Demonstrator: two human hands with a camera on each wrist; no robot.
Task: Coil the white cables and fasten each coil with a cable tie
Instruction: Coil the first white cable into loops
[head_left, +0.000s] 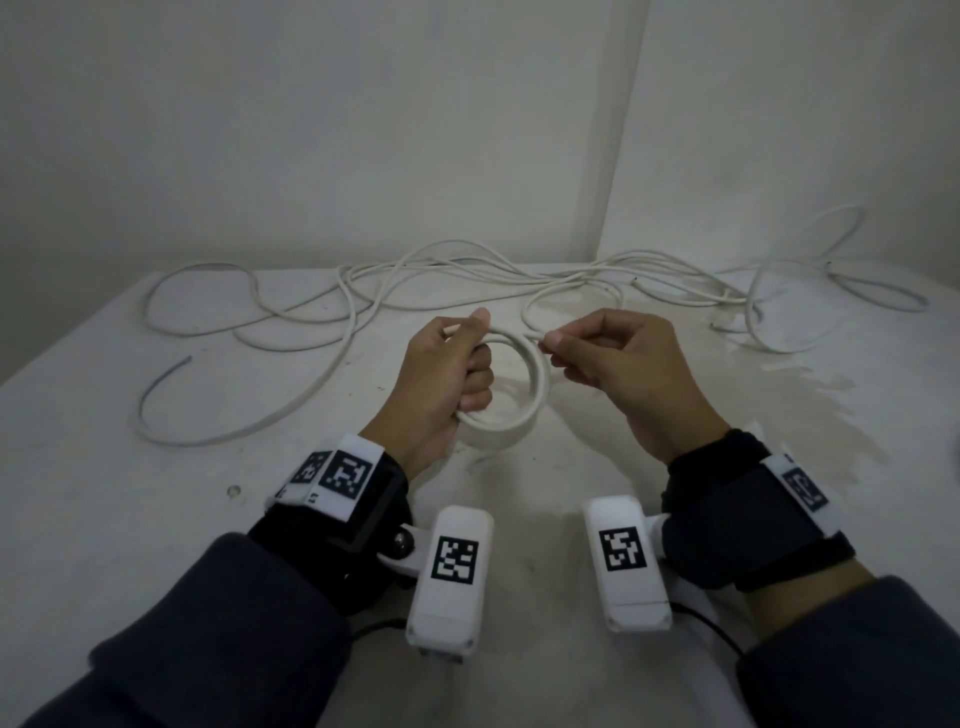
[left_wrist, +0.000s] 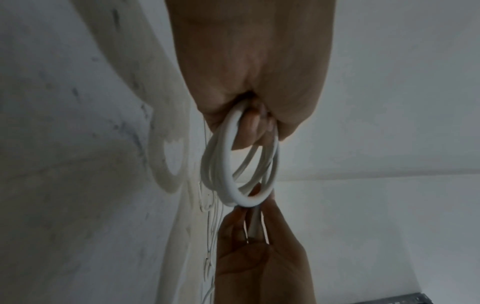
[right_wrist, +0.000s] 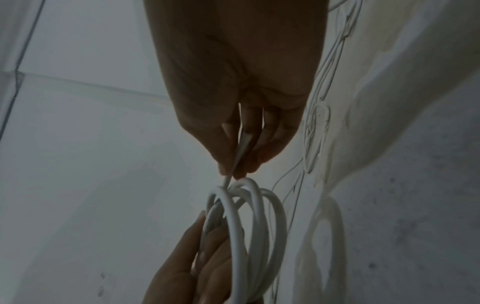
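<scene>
A small coil of white cable (head_left: 537, 387) hangs just above the white table (head_left: 156, 519). My left hand (head_left: 474, 364) grips the coil's left side, fingers curled through the loops and thumb on top. My right hand (head_left: 555, 347) pinches the cable's free end (head_left: 535, 339) at the coil's upper right. The left wrist view shows the coil (left_wrist: 228, 164) under my left hand (left_wrist: 246, 133), with the right hand (left_wrist: 259, 257) beyond it. In the right wrist view my right hand (right_wrist: 233, 170) pinches the end (right_wrist: 242, 148) above the coil (right_wrist: 255, 226). I see no cable tie.
Several loose white cables (head_left: 363, 296) sprawl tangled across the back of the table, with more loops (head_left: 779, 296) at the far right. One cable (head_left: 218, 441) curves round to the front left. Walls close off the back and right. The table's left edge (head_left: 67, 343) runs diagonally.
</scene>
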